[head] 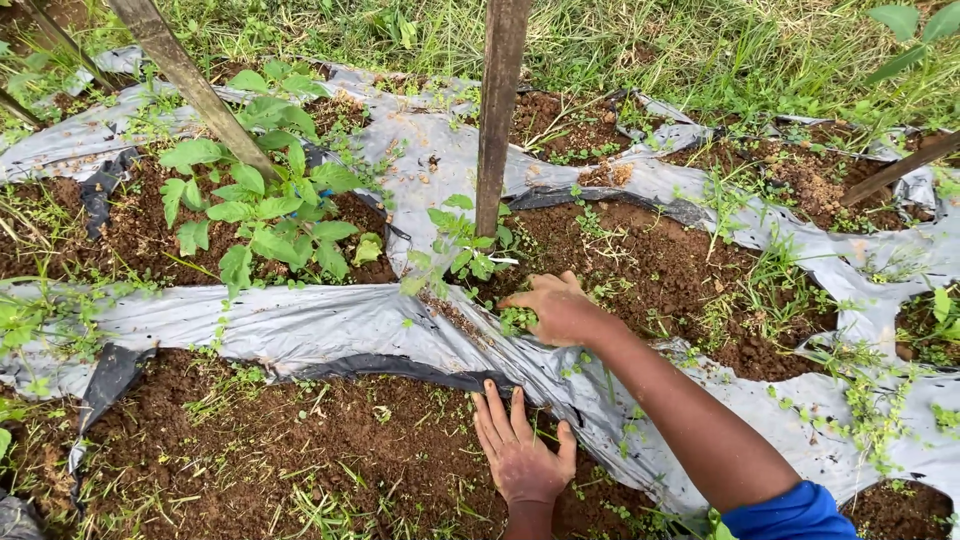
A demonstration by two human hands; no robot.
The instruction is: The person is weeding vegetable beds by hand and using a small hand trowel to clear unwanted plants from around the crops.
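My right hand (556, 308) reaches forward to the foot of a wooden stake (499, 110), its fingers closed around a small clump of green weeds (517, 319) in the brown soil (650, 265). A small leafy seedling (458, 247) grows just left of that hand, beside the stake. My left hand (520, 450) lies flat, fingers spread, on the soil at the near edge of the silver plastic mulch sheet (330, 325), holding nothing. A blue sleeve (795, 515) shows on my right arm.
A larger leafy plant (262, 205) grows at the left beside a slanted wooden stake (190, 85). Torn silver-and-black plastic sheeting runs across the beds. Small weeds dot the soil; grass (700, 45) lies beyond the beds. Another stick (895, 170) slants at the right.
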